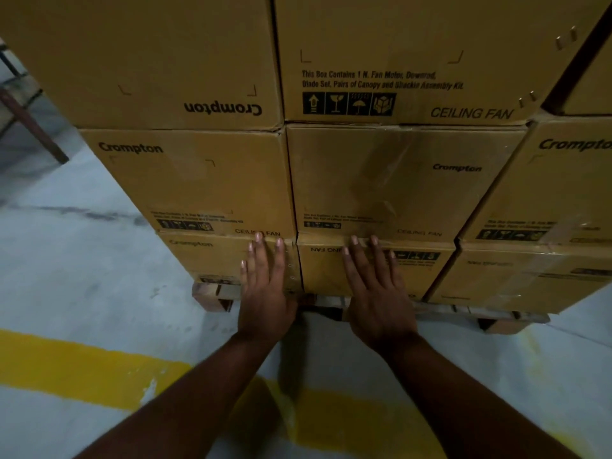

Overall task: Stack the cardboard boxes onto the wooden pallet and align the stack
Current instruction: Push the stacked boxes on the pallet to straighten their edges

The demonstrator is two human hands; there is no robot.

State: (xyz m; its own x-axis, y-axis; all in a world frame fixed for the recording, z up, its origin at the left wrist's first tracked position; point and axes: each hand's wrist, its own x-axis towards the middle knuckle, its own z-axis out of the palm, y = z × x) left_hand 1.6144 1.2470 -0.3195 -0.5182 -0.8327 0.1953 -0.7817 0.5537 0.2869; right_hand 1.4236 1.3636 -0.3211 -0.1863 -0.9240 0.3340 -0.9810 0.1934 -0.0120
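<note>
Brown cardboard boxes printed "Crompton" and "CEILING FAN" stand three layers high on a low wooden pallet [212, 298]. My left hand [265, 286] lies flat with straight fingers against the front of the bottom-left box [205, 256]. My right hand [377, 293] presses flat on the bottom-middle box [427, 273] beside it. Above these sit a middle-left box [192, 183] and a taped middle box [381, 180]. Two larger-looking top boxes [397, 44] fill the upper frame. A further column of boxes [556, 193] stands at the right.
The grey concrete floor [82, 260] spreads to the left and below, crossed by a wide yellow painted line [82, 369]. A dark metal or wooden frame leg [33, 127] slants at the upper left, behind the stack.
</note>
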